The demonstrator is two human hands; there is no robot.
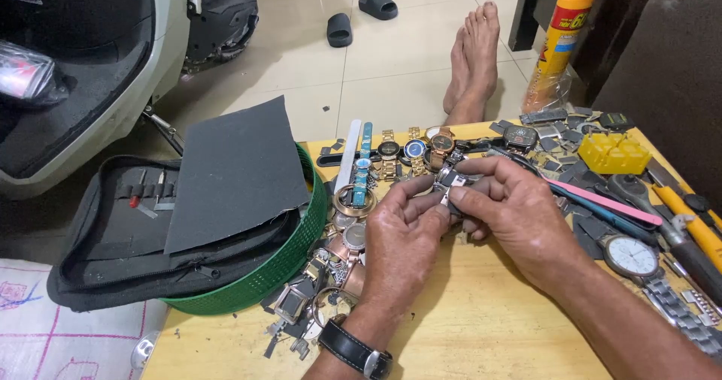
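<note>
Over the middle of a low wooden table (481, 327), my left hand (402, 237) and my right hand (511, 214) meet. Together they pinch a small silver metal watch band piece (450, 184) between thumbs and fingertips. A black-strapped wristwatch (353, 348) sits on my left wrist. Behind the hands lies a row of wristwatches (410, 151) with gold, blue and brown faces. A heap of loose watches and metal parts (331, 275) lies left of my left hand.
A green mesh basket (289, 256) holds a black zip tool case (113, 222) under a dark sanding sheet (233, 169). At the right lie a silver watch (632, 256), yellow plastic block (613, 153), pink file (602, 199) and screwdrivers (696, 226). Yellow spray can (560, 38), bare feet (474, 57), sandals and a scooter beyond.
</note>
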